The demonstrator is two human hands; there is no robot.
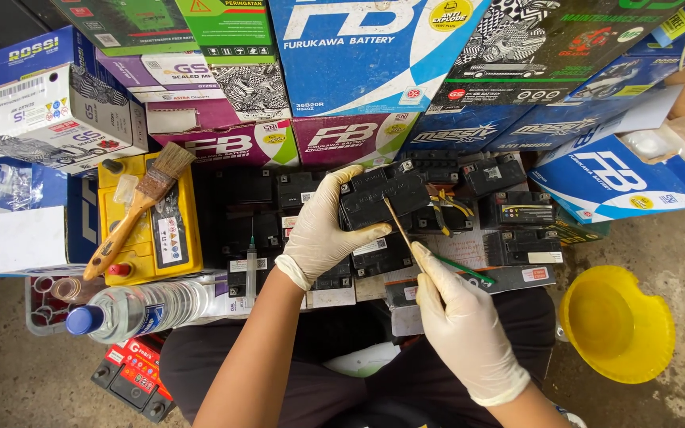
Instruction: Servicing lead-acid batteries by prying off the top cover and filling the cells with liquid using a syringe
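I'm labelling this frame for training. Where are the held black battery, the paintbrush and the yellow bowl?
black battery (382, 198), head view, its side face.
paintbrush (124, 230), head view, wooden handle.
yellow bowl (616, 321), head view, inner wall.

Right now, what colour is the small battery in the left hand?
Black battery, clearest in the head view.

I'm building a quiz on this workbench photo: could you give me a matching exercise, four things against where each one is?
Things:
1. paintbrush
2. small black battery
3. thin stick
4. yellow bowl

Places:
A. on the floor at the far right
B. held in the left hand
C. lying on the yellow battery
D. pinched in the right hand

Pairs: 1-C, 2-B, 3-D, 4-A
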